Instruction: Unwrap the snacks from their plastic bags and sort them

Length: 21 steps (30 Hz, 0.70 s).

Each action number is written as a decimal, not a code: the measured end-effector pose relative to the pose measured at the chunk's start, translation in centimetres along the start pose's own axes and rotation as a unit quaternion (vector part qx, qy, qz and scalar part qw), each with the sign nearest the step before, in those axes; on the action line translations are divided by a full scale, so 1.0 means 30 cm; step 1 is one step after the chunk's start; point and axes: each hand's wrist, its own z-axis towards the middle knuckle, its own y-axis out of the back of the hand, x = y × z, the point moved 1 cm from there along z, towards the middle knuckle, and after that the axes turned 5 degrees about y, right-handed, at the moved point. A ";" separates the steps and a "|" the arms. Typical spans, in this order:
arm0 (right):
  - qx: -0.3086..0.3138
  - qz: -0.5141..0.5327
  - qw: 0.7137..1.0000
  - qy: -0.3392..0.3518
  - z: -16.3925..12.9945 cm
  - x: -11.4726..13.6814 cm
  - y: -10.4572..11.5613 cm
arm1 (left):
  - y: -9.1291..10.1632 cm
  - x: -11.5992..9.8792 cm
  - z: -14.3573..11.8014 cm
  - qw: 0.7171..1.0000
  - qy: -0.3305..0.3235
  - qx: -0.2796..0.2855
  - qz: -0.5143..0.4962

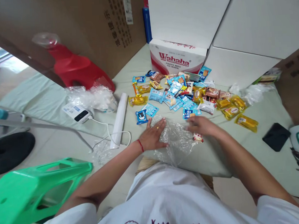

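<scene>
A clear, crumpled plastic bag (178, 140) lies at the near edge of the light green table. My left hand (154, 135) rests on its left side with the fingers spread, a red cord round the wrist. Over the bag's right edge is my right hand (203, 126), its fingers bent and smeared by motion, so what they hold, if anything, is unclear. A small red-and-white packet (198, 137) lies just below that hand. Beyond both hands spreads a heap of wrapped snacks, among them a dark blue packet (141, 117), a light blue packet (157, 95) and a yellow-wrapped one (246, 123).
A Wahaba-style white and red carton, printed "Wahaha" (176, 58), stands behind the snacks. To the left are a red jug (78, 69), a white roll (119, 120) and a white device with a cable (78, 113). A black flat object (276, 137) lies right; a green stool (37, 189) stands lower left.
</scene>
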 end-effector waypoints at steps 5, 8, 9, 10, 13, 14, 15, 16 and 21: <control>0.041 0.051 0.998 -0.015 0.004 -0.023 -0.015 | 0.008 0.021 -0.023 1.000 -0.016 0.010 -0.008; 0.005 0.049 0.999 0.003 0.026 -0.096 0.139 | 0.016 0.035 -0.031 0.999 -0.011 0.026 -0.022; -0.013 0.034 0.999 0.002 0.038 -0.116 0.189 | 0.019 0.037 -0.029 0.999 -0.008 0.033 -0.025; -0.047 0.007 0.999 -0.005 0.050 -0.131 0.232 | 0.023 0.038 -0.026 0.999 -0.005 0.039 -0.027; -0.220 -0.108 0.969 -0.013 0.053 -0.127 0.291 | 0.044 0.032 -0.016 0.999 0.007 0.034 -0.037; -0.267 -0.133 0.954 0.004 0.036 -0.111 0.283 | 0.055 0.026 -0.017 0.999 0.013 0.021 -0.044; -0.294 -0.144 0.944 0.033 0.008 -0.090 0.262 | 0.069 0.017 -0.020 0.998 0.020 0.000 -0.053; -0.302 -0.145 0.940 0.070 -0.030 -0.066 0.231 | 0.085 0.004 -0.026 0.997 0.027 -0.030 -0.060; -0.263 -0.139 0.940 0.166 -0.244 0.004 0.011 | 0.184 -0.137 -0.045 0.959 0.065 -0.261 -0.092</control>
